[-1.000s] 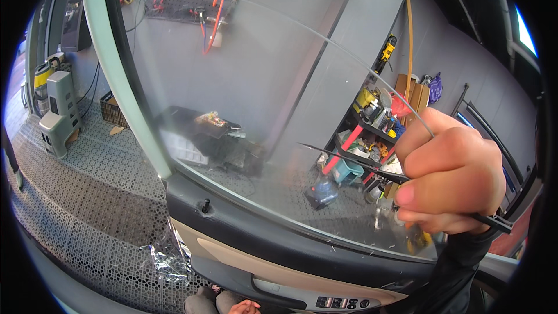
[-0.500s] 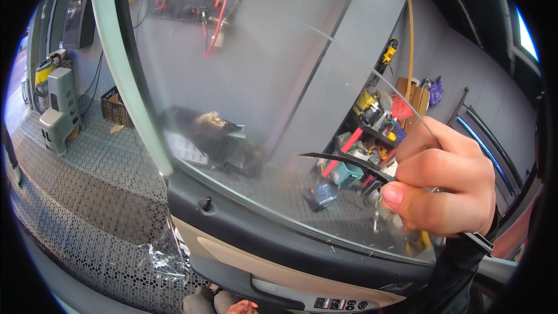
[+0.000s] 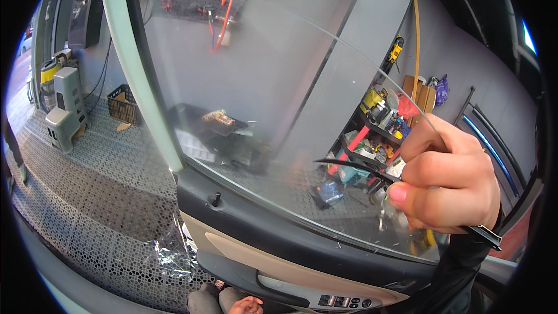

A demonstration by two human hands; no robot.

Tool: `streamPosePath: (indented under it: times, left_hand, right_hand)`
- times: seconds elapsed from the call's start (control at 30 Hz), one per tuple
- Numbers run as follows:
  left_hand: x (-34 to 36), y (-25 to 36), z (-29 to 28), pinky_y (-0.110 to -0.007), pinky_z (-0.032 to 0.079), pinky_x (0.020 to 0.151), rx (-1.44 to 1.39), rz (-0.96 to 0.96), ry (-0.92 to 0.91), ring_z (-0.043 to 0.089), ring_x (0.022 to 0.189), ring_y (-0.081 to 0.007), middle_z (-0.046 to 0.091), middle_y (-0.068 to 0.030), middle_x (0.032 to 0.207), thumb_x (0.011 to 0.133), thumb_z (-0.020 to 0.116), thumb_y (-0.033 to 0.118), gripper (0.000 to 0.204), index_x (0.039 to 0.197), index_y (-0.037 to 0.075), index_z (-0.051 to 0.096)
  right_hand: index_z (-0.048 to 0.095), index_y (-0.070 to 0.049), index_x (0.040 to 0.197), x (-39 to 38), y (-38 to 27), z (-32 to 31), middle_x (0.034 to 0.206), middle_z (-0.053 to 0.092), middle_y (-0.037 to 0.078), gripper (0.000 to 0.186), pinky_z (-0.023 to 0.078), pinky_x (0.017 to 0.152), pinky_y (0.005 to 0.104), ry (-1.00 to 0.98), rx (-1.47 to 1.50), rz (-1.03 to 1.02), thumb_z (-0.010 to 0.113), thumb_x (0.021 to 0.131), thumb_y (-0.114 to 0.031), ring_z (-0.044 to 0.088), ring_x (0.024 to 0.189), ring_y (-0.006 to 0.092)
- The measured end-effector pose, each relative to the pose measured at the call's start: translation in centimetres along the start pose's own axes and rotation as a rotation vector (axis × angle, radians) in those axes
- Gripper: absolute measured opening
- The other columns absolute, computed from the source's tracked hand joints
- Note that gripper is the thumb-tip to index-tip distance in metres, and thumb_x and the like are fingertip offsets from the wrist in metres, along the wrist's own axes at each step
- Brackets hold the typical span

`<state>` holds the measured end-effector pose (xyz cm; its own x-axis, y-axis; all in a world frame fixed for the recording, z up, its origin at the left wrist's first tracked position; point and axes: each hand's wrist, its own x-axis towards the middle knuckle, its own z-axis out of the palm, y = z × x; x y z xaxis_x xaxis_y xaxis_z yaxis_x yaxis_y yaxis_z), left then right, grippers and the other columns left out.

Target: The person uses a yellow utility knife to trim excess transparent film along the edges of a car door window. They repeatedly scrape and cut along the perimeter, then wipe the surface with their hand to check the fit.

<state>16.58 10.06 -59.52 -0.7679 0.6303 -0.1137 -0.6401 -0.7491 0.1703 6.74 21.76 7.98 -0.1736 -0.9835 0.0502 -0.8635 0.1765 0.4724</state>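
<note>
My right hand (image 3: 450, 177) is closed in a fist around a thin black trim strip (image 3: 354, 166), pinched between thumb and bent forefinger. One tapered end of the strip points left in front of the car window glass (image 3: 279, 93). A channel-shaped black end (image 3: 485, 236) sticks out below the fist by my wrist. The fist is at the right end of the glass, its knuckles by the curved top edge; whether they touch cannot be told. My left hand (image 3: 247, 305) lies low by my grey-trousered knees, partly cut off, fingers loosely bent, nothing seen in them.
Below the glass runs the door panel (image 3: 279, 241) with a lock knob (image 3: 217, 199), armrest (image 3: 250, 279) and window switches (image 3: 343, 301). A pale green door frame (image 3: 136, 70) rises at left. Beyond are a cluttered shelf (image 3: 372, 131), a black crate (image 3: 122, 104) and crumpled clear plastic (image 3: 174, 259).
The whole view has shifted slightly, so the door and room sit farther right. My right hand keeps its grip on the strip, and my left hand stays low.
</note>
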Motion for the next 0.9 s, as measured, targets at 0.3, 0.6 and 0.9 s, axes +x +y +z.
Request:
streamPosePath:
  times: [0.3,0.6,0.9]
  left_hand:
    - [0.0,0.0,0.5,-0.038,0.053,0.073,0.003,0.01,0.018,0.064,0.076,-0.025,0.071,-0.0095,0.101,0.099,0.063,0.016,0.018,0.108,0.001,0.067]
    - [0.1,-0.2,0.0,-0.037,0.052,0.07,-0.021,-0.004,0.002,0.062,0.073,-0.0244,0.071,-0.0083,0.097,0.102,0.062,0.023,0.023,0.108,0.001,0.068]
    - [-0.1,0.0,0.3,-0.037,0.051,0.07,-0.005,-0.011,0.079,0.061,0.072,-0.0237,0.071,-0.0078,0.094,0.104,0.061,0.024,0.025,0.107,0.0,0.068]
  right_hand:
    - [0.072,-0.002,0.098,0.1,-0.1,0.7,0.082,0.064,0.008,0.026,0.045,0.057,0.0334,0.193,0.244,0.152,0.088,0.078,-0.009,0.056,0.064,0.0218]
    - [0.073,-0.001,0.106,0.2,-0.8,-0.3,0.087,0.066,0.009,0.029,0.047,0.058,0.0315,0.091,0.146,0.224,0.086,0.081,-0.007,0.06,0.066,0.0199]
    - [0.074,0.001,0.095,0.2,-0.3,-0.3,0.082,0.067,0.008,0.02,0.048,0.062,0.0332,-0.044,0.034,0.11,0.079,0.082,-0.013,0.058,0.068,0.0219]
